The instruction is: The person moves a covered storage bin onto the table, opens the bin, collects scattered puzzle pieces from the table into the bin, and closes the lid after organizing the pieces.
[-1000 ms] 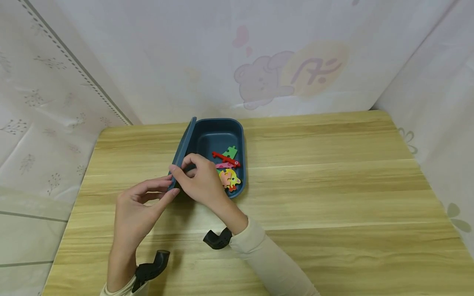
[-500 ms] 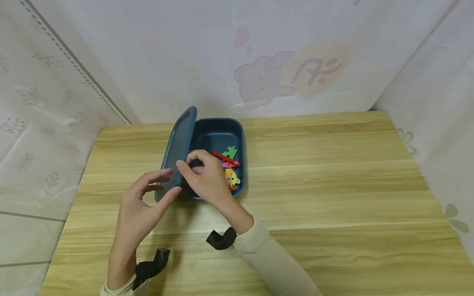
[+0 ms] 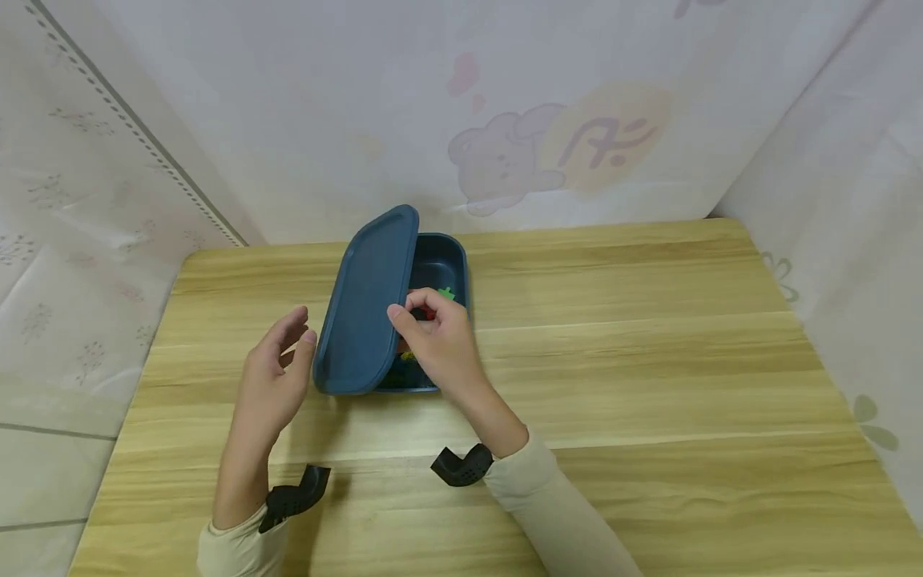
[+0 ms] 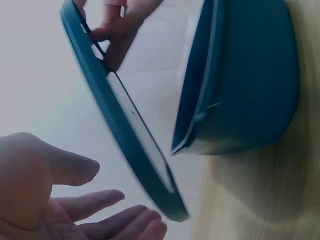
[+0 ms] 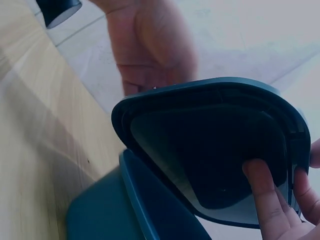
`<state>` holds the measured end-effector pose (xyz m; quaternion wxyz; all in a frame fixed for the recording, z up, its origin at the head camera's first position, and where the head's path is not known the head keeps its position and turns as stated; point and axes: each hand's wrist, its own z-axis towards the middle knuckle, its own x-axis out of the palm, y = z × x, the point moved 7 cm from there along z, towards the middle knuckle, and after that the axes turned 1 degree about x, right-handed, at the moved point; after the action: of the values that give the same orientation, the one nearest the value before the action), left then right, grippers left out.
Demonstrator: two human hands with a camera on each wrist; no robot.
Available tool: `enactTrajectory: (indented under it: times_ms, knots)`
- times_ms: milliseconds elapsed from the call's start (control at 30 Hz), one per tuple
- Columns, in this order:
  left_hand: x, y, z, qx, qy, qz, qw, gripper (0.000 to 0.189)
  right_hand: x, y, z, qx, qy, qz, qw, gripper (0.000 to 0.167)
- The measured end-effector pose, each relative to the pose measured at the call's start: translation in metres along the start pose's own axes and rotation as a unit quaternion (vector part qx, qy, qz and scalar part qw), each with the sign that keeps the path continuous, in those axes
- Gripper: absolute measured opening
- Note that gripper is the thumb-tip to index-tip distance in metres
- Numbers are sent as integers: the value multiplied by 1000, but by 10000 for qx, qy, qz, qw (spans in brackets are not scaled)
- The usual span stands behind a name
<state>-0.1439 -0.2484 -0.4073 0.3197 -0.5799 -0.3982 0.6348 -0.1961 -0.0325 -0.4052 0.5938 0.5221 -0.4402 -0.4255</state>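
Observation:
A dark blue lid (image 3: 364, 308) is held tilted above the left part of a dark blue box (image 3: 467, 268). My right hand (image 3: 447, 340) pinches the lid's right edge, thumb on top and fingers underneath, as the right wrist view shows. Just off the lid's left edge is my left hand (image 3: 274, 381), its fingers relaxed and holding nothing; in the left wrist view the lid (image 4: 115, 117) passes close by its fingertips. Inside the box a green puzzle piece (image 3: 447, 294) and bits of red and yellow pieces show; the lid and right hand hide the others.
The box stands near the far edge of a wood-grain table (image 3: 613, 344). Patterned cloth (image 3: 324, 104) hangs behind the table and at both sides. A black curved mount (image 3: 461, 466) sits at each wrist.
The right hand has carried the lid rightward and tipped it flatter over the box, covering most of the puzzle pieces. My left hand has come off the lid and drawn back left.

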Motion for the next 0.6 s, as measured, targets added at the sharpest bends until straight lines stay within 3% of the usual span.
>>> enactTrajectory:
  times_ms: [67, 367, 600]
  knots:
    - [6, 3, 5, -151, 96, -7, 9998, 49, -6, -1, -1, 39, -74, 37, 10000, 15]
    - [17, 14, 20, -479, -264, 438, 9975, 40, -29, -7, -4, 310, -322, -221, 9988, 14]
    - [23, 24, 29, -696, 137, 253, 9972, 44, -36, -12, -4, 353, -434, -149, 9983, 14]
